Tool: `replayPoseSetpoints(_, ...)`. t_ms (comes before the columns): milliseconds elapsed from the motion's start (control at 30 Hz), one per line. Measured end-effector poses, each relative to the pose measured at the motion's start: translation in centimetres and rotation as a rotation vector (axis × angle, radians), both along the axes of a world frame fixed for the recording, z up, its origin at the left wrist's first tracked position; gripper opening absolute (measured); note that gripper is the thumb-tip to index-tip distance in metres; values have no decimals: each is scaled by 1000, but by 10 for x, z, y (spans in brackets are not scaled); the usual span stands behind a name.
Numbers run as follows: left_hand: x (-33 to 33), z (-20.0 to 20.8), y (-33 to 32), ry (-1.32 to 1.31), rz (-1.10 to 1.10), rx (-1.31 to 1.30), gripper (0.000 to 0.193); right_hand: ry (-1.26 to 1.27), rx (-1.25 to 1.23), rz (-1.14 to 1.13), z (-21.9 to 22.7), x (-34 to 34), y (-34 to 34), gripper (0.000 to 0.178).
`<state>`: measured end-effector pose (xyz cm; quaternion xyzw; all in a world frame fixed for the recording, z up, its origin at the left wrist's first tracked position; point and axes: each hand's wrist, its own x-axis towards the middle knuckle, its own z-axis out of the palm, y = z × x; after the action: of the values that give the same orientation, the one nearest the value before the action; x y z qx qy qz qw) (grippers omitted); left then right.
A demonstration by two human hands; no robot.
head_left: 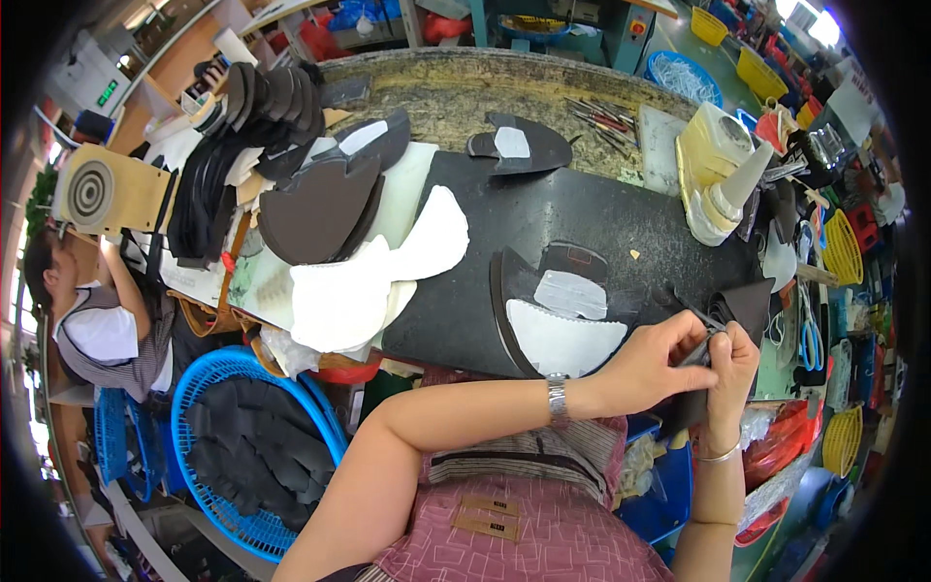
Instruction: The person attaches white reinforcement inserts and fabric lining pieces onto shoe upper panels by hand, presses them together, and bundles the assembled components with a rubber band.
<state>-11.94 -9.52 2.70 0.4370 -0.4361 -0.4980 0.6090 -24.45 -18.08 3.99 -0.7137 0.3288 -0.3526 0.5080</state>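
Note:
At the right end of the black work mat, my left hand and my right hand meet, fingers pinched on a dark brown leather piece. Its folded edge runs between the fingertips, and part of it hangs below them. Left of my hands lies a curved dark shoe-upper piece with a white backing and a grey patch. Farther back on the mat rests another dark upper piece with a white patch.
White cut shapes and a stack of brown pieces lie at the left. A glue bottle with a pale cone nozzle stands back right, near several pen-like tools. Blue-handled scissors sit right; a blue basket holds dark pieces. A person sits left.

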Motion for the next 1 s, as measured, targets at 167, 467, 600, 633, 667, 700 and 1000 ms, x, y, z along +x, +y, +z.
replayPoseSetpoints(167, 40, 14, 6, 238, 193, -2, 9, 323, -279, -276, -1, -30, -78, 32)
replayPoseSetpoints(467, 44, 43, 50, -942, -86, -36, 26, 201, -281, 424, 28, 9, 37, 61)
replayPoseSetpoints(600, 50, 35, 66, -777, 57, -105, 22, 306, -228, 420, 27, 9, 37, 17)
replayPoseSetpoints(633, 53, 32, 72, -713, 82, -73, 21, 383, -185, 499, 31, 7, 36, 16)
replayPoseSetpoints(667, 56, 29, 74, -714, 89, -61, 21, 460, -143, 579, 32, 7, 36, 15)
replayPoseSetpoints(700, 60, 27, 76, -768, 68, -80, 20, 459, -138, 590, 30, 13, 43, 15)
replayPoseSetpoints(1000, 68, 23, 83, -1152, -234, -279, 18, 615, -439, 917, 31, 19, 47, 12)
